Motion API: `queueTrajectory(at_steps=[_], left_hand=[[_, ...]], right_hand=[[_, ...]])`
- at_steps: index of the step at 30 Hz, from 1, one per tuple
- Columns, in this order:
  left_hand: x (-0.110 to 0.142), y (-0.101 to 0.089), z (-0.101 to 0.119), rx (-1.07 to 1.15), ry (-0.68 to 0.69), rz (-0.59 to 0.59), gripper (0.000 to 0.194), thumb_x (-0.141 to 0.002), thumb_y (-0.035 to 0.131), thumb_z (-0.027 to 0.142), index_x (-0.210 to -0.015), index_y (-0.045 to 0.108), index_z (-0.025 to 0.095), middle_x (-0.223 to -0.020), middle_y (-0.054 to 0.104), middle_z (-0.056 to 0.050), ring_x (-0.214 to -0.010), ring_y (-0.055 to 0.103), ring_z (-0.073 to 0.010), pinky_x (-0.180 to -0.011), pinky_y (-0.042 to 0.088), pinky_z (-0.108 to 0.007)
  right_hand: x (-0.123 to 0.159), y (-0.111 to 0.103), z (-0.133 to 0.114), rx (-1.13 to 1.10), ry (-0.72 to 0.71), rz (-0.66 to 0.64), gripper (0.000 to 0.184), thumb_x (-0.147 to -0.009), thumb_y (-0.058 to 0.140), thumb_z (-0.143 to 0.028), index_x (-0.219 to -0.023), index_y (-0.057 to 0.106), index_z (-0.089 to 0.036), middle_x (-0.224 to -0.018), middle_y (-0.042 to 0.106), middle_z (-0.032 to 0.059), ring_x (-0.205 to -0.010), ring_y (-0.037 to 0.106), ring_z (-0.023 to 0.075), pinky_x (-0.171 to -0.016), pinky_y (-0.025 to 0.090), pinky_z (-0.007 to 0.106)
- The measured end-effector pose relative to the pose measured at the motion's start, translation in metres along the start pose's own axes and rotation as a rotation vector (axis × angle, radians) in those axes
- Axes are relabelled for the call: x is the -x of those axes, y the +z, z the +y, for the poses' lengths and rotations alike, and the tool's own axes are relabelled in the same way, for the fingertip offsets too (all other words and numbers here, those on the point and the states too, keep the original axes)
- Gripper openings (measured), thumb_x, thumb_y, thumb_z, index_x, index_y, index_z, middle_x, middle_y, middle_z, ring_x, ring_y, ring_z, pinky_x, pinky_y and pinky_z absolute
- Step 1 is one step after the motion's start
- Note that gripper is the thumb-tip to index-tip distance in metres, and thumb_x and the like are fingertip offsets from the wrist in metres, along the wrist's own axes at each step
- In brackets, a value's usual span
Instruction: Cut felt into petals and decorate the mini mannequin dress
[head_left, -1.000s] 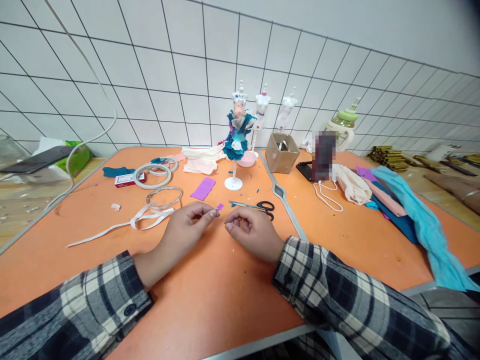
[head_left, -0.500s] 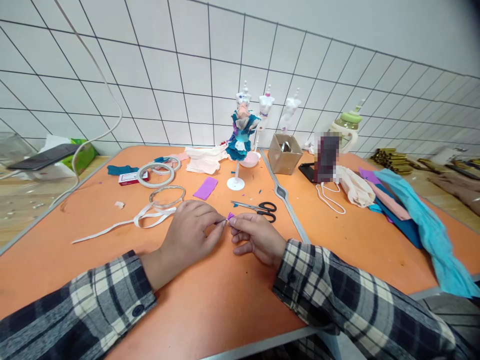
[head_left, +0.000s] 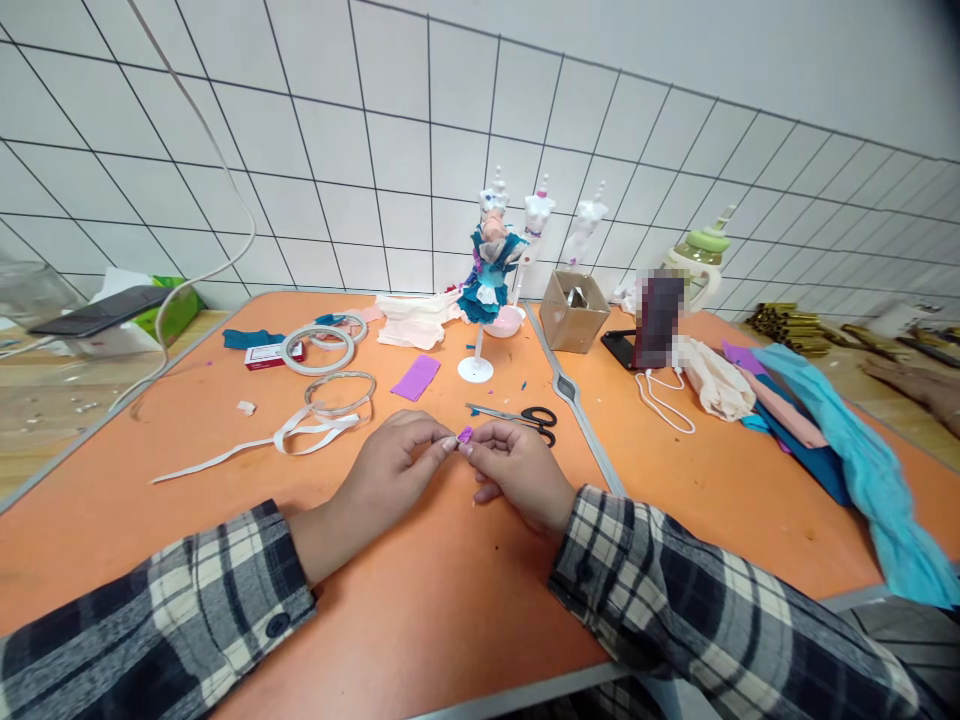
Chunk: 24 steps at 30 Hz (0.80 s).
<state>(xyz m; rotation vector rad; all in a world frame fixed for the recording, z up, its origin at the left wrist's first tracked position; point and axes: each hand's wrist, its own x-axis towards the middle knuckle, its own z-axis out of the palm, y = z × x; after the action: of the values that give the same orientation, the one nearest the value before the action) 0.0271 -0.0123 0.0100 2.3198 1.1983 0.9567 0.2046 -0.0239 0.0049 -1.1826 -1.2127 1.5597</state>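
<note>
Between my fingertips is a small gathered piece of purple crepe paper. My left hand pinches it from the left with thumb and forefinger. From the other side, my right hand pinches it too, its lower fingers curled beneath. Just beyond my right hand lie black-handled scissors, blades pointing left. A flat purple rectangle of the same sort rests farther back. Behind the hands stands a miniature dress form on a white base, dressed in teal, peach and white ruffles.
To the left are tape rolls, a white ribbon and a small red-and-white box. A cardboard box, a phone on a stand and a bottle stand at the back right. Coloured crepe strips hang over the right edge.
The purple piece shows more above my fingertips, and my right fingers have curled in further around it. The whole view has shifted slightly.
</note>
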Motion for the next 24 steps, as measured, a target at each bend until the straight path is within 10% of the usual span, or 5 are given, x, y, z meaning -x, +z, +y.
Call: queueTrajectory(at_steps=[12,18,24], left_hand=[[-0.001,-0.003,0.003,0.19,0.027,-0.052,0.031,-0.096,0.045,0.036,-0.077,0.062,0.018,-0.078,0.064,-0.003,-0.078,0.059,-0.0174,-0.072,0.047,-0.029],[0.0,-0.004,-0.002,0.6,-0.089,-0.284,0.034,-0.091,0.053,0.045,-0.073,0.063,0.017,-0.073,0.063,-0.003,-0.072,0.059,-0.0173,-0.07,0.049,-0.029],[0.002,-0.003,-0.006,0.751,-0.108,-0.4,0.034,-0.093,0.047,0.038,-0.069,0.062,0.019,-0.073,0.065,-0.005,-0.077,0.061,-0.0217,-0.077,0.049,-0.035]], right_hand=[[0.001,-0.006,-0.006,0.294,-0.275,0.052,0.027,-0.073,0.073,-0.04,-0.069,0.057,-0.019,-0.061,0.05,-0.0024,-0.053,0.044,0.0098,-0.043,0.043,0.022],[-0.004,-0.019,-0.009,0.354,-0.368,-0.159,0.035,-0.07,0.079,-0.04,-0.095,0.065,-0.021,-0.081,0.061,0.0007,-0.066,0.054,0.0121,-0.059,0.045,0.024],[-0.003,-0.018,-0.008,0.371,-0.521,-0.208,0.015,-0.079,0.071,-0.034,-0.081,0.065,-0.02,-0.08,0.062,0.0025,-0.074,0.057,0.0147,-0.068,0.05,0.029]])
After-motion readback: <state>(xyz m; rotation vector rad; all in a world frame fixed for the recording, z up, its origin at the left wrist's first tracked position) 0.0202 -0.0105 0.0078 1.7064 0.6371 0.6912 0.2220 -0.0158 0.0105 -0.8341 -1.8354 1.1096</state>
